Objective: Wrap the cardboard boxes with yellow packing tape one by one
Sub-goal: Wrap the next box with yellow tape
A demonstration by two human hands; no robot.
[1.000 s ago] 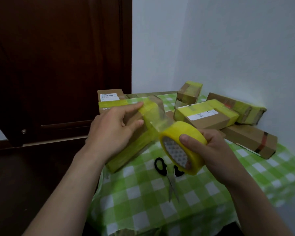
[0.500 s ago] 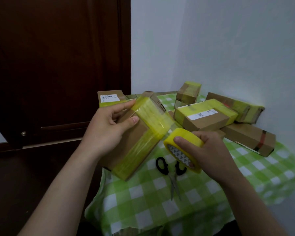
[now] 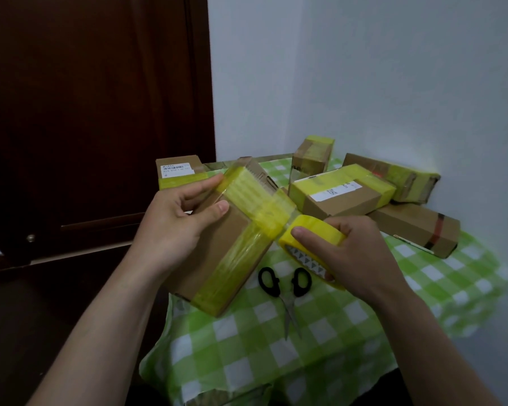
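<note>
The left hand (image 3: 170, 230) held the cardboard box (image 3: 217, 259) tilted above the worktop's (image 3: 335, 347) left edge, fingers curled round its upper end. The right hand (image 3: 358, 253) gripped the yellow tape roll (image 3: 317, 225), which touched the box's right side. Scissors (image 3: 286, 285) lay mid-worktop, and taped boxes (image 3: 340, 197) crowded the far right corner.

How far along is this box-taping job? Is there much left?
Done: the labelled box and others behind already carry yellow tape. In hand: the left hand grips a partly taped box while the right hand holds the tape roll, its strip running onto that box. Left: the scissors lie unused, and the red-banded box shows no yellow tape.
</note>
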